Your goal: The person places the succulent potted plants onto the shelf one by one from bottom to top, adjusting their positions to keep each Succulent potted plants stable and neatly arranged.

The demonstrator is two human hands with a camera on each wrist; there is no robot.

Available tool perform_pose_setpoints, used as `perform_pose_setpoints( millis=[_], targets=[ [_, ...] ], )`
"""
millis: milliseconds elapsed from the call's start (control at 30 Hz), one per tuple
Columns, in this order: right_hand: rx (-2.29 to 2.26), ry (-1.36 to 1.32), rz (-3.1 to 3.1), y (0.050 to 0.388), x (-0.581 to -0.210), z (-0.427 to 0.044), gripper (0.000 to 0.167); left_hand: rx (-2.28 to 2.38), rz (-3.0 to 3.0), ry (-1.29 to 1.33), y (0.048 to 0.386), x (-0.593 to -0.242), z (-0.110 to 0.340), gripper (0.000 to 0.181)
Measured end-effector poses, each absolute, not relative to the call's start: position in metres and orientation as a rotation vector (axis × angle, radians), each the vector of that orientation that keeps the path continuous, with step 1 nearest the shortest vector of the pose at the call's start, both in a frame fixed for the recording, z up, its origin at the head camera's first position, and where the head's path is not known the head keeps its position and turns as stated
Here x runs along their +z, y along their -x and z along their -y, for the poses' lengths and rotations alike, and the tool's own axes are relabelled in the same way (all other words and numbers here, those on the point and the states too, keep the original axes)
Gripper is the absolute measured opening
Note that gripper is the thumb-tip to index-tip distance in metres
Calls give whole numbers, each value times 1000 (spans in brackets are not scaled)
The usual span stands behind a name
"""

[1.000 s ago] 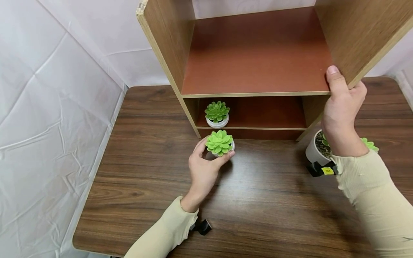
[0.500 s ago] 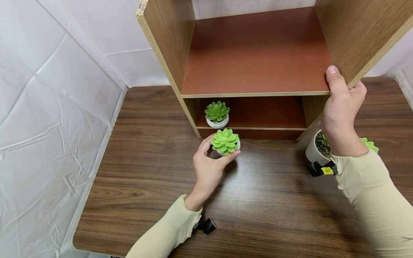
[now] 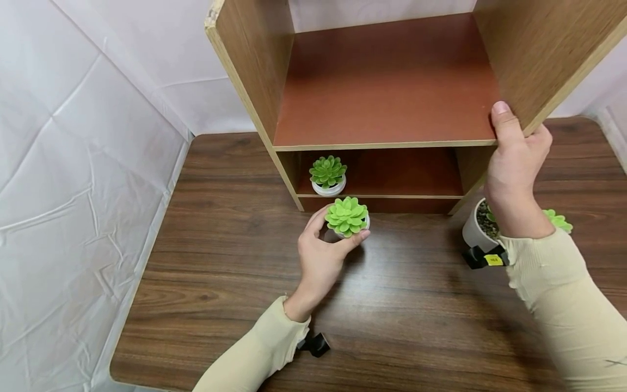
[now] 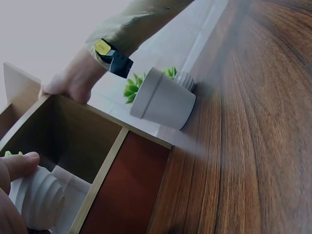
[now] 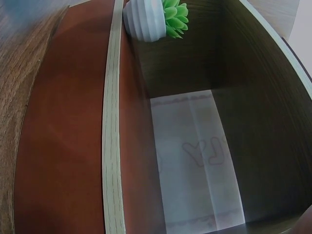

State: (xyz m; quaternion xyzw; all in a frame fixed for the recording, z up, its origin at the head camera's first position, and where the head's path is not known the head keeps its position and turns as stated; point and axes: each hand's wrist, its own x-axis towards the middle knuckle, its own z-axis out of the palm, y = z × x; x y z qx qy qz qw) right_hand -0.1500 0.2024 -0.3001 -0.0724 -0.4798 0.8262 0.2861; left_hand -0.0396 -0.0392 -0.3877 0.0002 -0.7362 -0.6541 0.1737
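Observation:
My left hand (image 3: 318, 260) holds a small green succulent (image 3: 346, 216) by its white pot, thumb on one side and fingers on the other. It is above the table, just in front of the lower shelf. In the left wrist view the ribbed pot (image 4: 43, 200) shows beside the thumb. A matching succulent (image 3: 328, 173) stands at the left end of the lower shelf; the right wrist view shows its ribbed pot (image 5: 145, 20). My right hand (image 3: 516, 166) grips the right side panel of the wooden shelf unit (image 3: 387, 92), thumb inside, fingers partly hidden behind the panel's edge.
A larger white pot (image 3: 476, 231) with green leaves stands on the table (image 3: 206, 272), partly hidden by my right wrist. Another ribbed pot (image 4: 184, 80) sits behind it. White sheeting (image 3: 73, 179) hangs along the left and back.
My left hand has moved a little to the right with the succulent, along the front of the lower shelf. The right hand keeps its grip on the side panel.

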Motion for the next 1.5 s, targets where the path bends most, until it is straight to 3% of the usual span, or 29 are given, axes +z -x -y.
perform_pose_setpoints(
  millis=[567, 900, 1500],
  targets=[
    [2173, 180, 1332, 149, -301, -202, 22, -1887, 2049, 13, 43, -389, 31, 57],
    [2166, 180, 1335, 148, -301, -202, 21, -1929, 2041, -22, 35, -351, 23, 53],
    [2193, 174, 1301, 150, -301, -201, 22, -1904, 2054, -10, 39, -346, 19, 54]
  ],
)
